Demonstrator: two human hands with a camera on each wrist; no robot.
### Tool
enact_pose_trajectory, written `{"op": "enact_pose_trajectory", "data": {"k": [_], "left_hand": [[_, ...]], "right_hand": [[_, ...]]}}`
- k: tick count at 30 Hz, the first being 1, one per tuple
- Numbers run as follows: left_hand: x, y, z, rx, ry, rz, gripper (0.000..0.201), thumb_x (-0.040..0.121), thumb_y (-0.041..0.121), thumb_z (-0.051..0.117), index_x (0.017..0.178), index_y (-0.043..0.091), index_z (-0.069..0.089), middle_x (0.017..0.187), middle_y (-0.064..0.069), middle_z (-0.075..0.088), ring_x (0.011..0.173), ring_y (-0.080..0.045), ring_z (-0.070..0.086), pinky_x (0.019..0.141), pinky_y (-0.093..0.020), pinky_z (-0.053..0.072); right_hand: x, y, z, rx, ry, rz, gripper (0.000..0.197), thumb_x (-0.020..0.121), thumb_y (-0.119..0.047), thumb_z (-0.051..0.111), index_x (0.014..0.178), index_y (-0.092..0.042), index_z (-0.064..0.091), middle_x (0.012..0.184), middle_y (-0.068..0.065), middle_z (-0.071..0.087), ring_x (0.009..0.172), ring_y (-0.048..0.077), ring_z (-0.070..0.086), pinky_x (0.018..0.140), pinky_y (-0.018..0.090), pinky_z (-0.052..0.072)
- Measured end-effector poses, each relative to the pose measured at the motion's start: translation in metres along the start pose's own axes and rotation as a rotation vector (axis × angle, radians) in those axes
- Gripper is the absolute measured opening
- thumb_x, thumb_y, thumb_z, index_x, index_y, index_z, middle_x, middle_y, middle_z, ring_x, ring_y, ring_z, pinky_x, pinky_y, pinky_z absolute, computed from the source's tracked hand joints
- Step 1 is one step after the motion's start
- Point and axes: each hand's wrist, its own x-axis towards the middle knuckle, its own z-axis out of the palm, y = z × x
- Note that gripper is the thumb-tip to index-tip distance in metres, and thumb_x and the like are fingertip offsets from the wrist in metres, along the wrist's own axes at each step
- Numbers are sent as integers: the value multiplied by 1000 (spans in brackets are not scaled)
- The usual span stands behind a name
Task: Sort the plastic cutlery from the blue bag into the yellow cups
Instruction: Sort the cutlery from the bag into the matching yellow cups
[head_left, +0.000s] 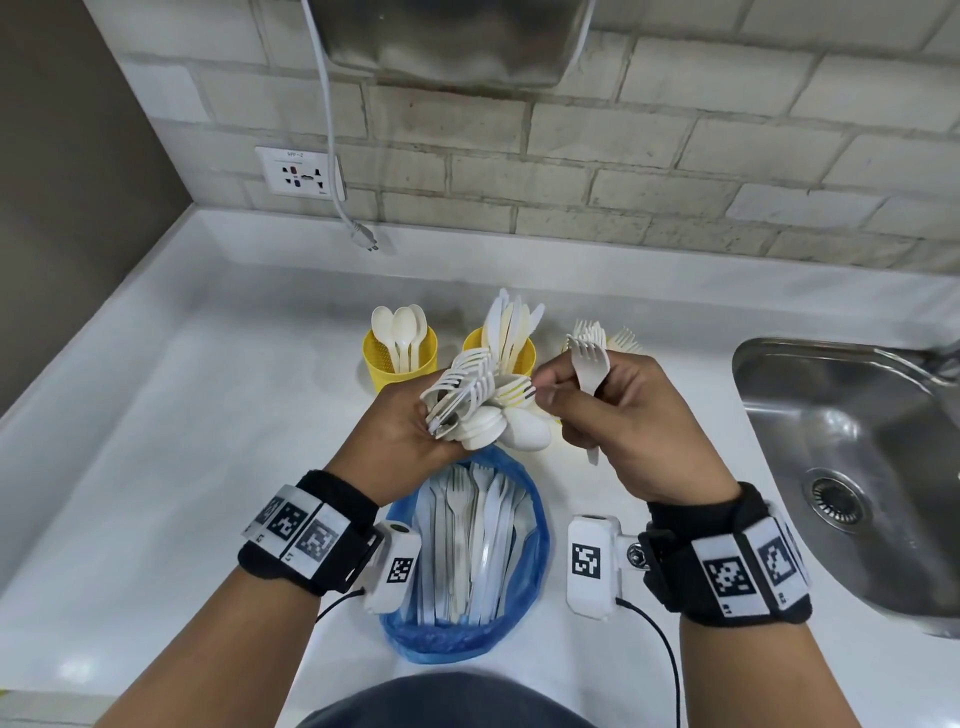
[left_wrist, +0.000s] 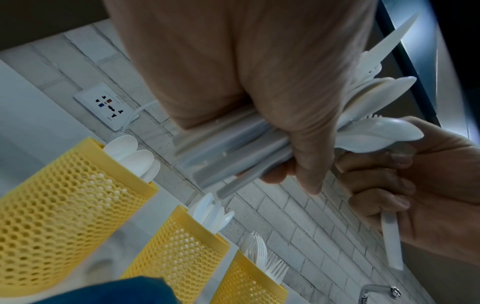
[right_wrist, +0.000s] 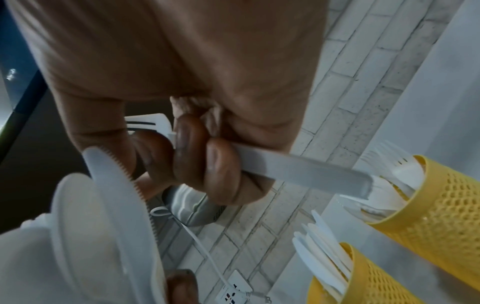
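Observation:
My left hand (head_left: 415, 431) grips a mixed bundle of white plastic cutlery (head_left: 478, 400) above the blue bag (head_left: 524, 597), which lies open on the counter with several more pieces inside. My right hand (head_left: 608, 415) holds a single white fork (head_left: 587, 364) by its handle (right_wrist: 298, 170) in curled fingers, and its thumb and forefinger touch the tip of the bundle (left_wrist: 233, 148). Three yellow mesh cups stand behind the hands: the spoon cup (head_left: 400, 358) on the left, the knife cup (head_left: 519, 353) in the middle, and the fork cup (right_wrist: 441, 216) on the right, mostly hidden in the head view.
A steel sink (head_left: 857, 467) is sunk into the white counter (head_left: 182, 415) on the right. On the brick wall sit a socket (head_left: 298, 171) and a hanging white cord with a loose plug (head_left: 363, 239). A metal appliance hangs overhead.

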Motion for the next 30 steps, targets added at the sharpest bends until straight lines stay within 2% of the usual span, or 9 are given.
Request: {"op": "enact_pose_trajectory", "data": {"k": [3, 5, 7, 10, 15, 20, 24, 27, 30], "left_hand": [[0, -1, 0, 22, 0, -9, 41, 85, 9, 78, 104, 42, 61, 95, 44, 65, 94, 16, 63, 81, 0, 42], [1, -1, 1, 19, 7, -19, 42, 84, 8, 78, 101, 42, 59, 90, 47, 63, 91, 20, 62, 78, 2, 42], [1, 0, 1, 6, 3, -27, 43, 84, 9, 78, 102, 43, 58, 91, 49, 62, 92, 20, 61, 77, 2, 41], [0, -1, 0, 2, 18, -37, 42, 83, 9, 79, 100, 43, 59, 88, 46, 64, 90, 18, 62, 76, 1, 42], [0, -3, 2, 7, 101, -27, 42, 84, 13, 80, 105, 43, 59, 91, 47, 64, 92, 19, 62, 76, 1, 42], [2, -10, 3, -3, 170, -14, 45, 84, 16, 81, 121, 32, 62, 103, 43, 66, 101, 14, 63, 84, -2, 43], [2, -14, 6, 14, 206, -7, 51, 84, 16, 81, 122, 42, 59, 109, 41, 66, 108, 10, 63, 90, -5, 45], [3, -18, 8, -22, 244, -13, 50, 84, 13, 82, 129, 27, 65, 116, 24, 72, 111, 3, 66, 93, -10, 47], [4, -18, 10, -14, 280, -8, 50, 83, 9, 82, 124, 31, 63, 108, 33, 70, 106, 7, 66, 89, -6, 46]], "right_hand": [[0, -3, 0, -7, 43, -56, 7, 82, -9, 66, 83, -6, 72, 61, -8, 61, 51, 3, 51, 56, 12, 40], [0, -5, 1, 37, 74, -76, 8, 83, -9, 64, 81, -11, 71, 61, -8, 59, 50, 7, 46, 53, 20, 37], [2, -5, 0, 111, 100, -68, 12, 87, -9, 61, 81, -16, 70, 59, -3, 49, 51, 18, 33, 53, 31, 28], [5, -5, 0, 223, 134, -46, 9, 92, -8, 53, 89, -10, 62, 60, -1, 41, 55, 19, 26, 55, 40, 19], [11, -2, 2, 401, 253, -61, 7, 96, -13, 50, 95, -13, 57, 65, 7, 43, 54, 18, 35, 54, 33, 25], [13, 4, 7, 554, 297, 1, 14, 106, -9, 44, 98, -14, 54, 67, 6, 43, 55, 18, 37, 53, 30, 27], [13, 8, 11, 682, 287, 81, 5, 98, -12, 53, 96, -14, 57, 70, 7, 45, 58, 19, 39, 52, 28, 30], [14, 12, 15, 621, 289, 114, 6, 89, -15, 64, 92, -12, 60, 70, 5, 44, 58, 17, 41, 52, 28, 31], [14, 18, 22, 529, 297, 153, 15, 90, -19, 69, 78, -13, 64, 70, 9, 42, 60, 18, 39, 52, 29, 30]]}}
